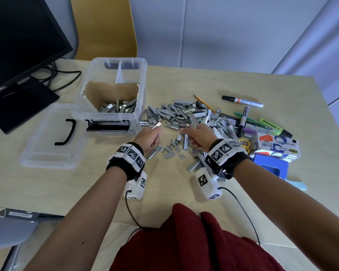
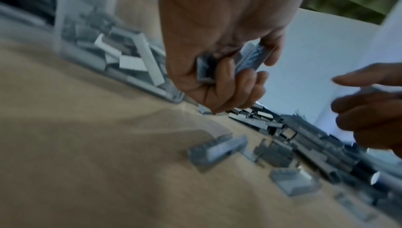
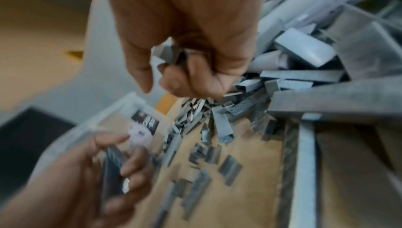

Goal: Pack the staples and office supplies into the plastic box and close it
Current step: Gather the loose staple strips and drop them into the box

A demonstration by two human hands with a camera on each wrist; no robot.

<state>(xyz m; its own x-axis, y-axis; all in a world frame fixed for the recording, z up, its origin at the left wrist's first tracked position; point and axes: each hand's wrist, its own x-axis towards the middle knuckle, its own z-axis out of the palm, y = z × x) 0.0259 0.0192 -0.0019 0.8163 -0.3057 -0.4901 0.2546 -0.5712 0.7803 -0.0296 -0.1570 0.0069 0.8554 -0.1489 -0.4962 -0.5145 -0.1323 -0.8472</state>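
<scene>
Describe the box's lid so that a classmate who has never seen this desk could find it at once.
Start at the black monitor on the desk's far left, then look at the clear plastic box of staples beside it. The lid lies flat on the desk just left of that box. It is the only flat clear piece there, and it carries a black curved handle.

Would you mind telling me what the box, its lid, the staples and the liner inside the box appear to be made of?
Box: clear glossy plastic, since the desk shows through its walls.
Lid: the same see-through plastic, with a black handle, probably plastic too.
Staples: grey metal, likely steel, in strips that glint.
Liner: matte brown, flat-folded, so it looks like cardboard.
</scene>
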